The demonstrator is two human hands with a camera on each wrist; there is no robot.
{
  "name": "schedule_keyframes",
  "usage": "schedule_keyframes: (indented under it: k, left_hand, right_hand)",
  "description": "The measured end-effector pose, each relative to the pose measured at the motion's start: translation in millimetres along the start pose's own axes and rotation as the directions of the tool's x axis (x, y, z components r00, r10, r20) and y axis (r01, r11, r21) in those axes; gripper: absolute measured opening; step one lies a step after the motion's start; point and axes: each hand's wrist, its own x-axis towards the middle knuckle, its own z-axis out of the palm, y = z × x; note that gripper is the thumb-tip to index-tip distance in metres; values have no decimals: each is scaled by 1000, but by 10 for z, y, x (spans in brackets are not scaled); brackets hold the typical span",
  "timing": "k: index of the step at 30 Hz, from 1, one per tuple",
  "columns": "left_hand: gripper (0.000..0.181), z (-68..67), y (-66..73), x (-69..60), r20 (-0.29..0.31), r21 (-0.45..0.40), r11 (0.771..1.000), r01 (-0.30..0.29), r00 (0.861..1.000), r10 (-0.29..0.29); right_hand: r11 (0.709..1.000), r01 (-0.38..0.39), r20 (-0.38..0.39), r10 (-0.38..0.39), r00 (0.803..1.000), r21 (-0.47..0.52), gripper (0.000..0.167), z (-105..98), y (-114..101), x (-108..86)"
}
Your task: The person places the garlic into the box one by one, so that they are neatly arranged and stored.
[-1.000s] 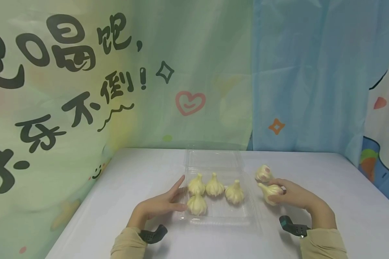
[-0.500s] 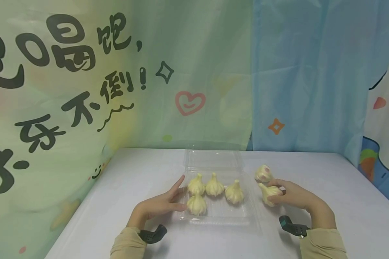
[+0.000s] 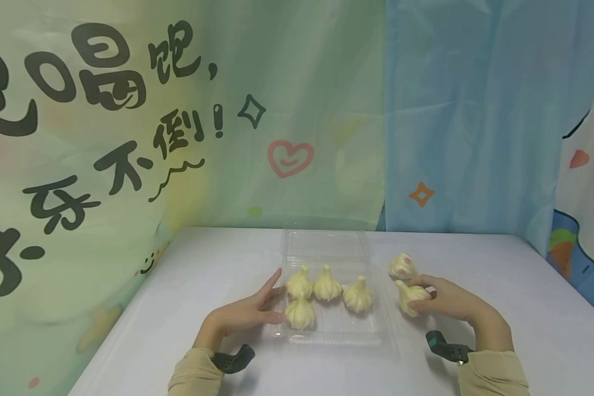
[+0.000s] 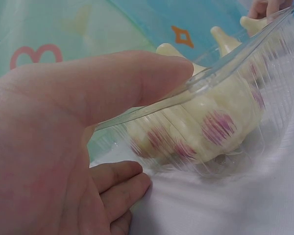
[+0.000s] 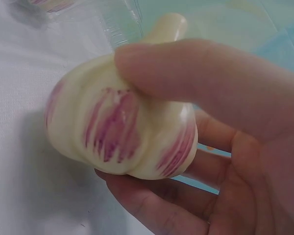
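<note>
My right hand (image 3: 443, 297) grips a garlic bulb (image 3: 410, 297) to the right of the clear plastic box (image 3: 339, 336). In the right wrist view, the thumb lies across this garlic bulb (image 5: 112, 122), which has purple streaks, and the fingers are behind and under it. My left hand (image 3: 247, 311) rests at the box's left side. Seen from the left wrist, its straight thumb touches the box rim (image 4: 201, 83), while the other fingers lie low beside the wall. Inside the box several garlic bulbs (image 3: 328, 284) stand stem up. Another garlic bulb (image 3: 402, 266) lies just behind the held one.
The box's transparent lid (image 3: 326, 243) is folded back toward the rear of the white table (image 3: 227, 247). A printed cloth backdrop (image 3: 326, 110) hangs behind and to the left. Each wrist wears a dark strap device, such as the right strap (image 3: 447, 347).
The held garlic bulb has shifted very slightly left between the fingers of my right hand. My left hand and the box stay in place.
</note>
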Motion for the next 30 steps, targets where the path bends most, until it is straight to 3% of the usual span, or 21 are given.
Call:
schedule_keyframes:
  k: [15,30]
  left_hand:
    - [101,-2,12,-5,-4,20,1000,-3,1000,3]
    - [101,-9,16,-10,-8,42,999,-10,1000,10]
  right_hand:
    - [996,85,-7,-85,996,-27,50,-16,9,4]
    - [999,-14,-35,13,999,-29,62,-10,-42,-9]
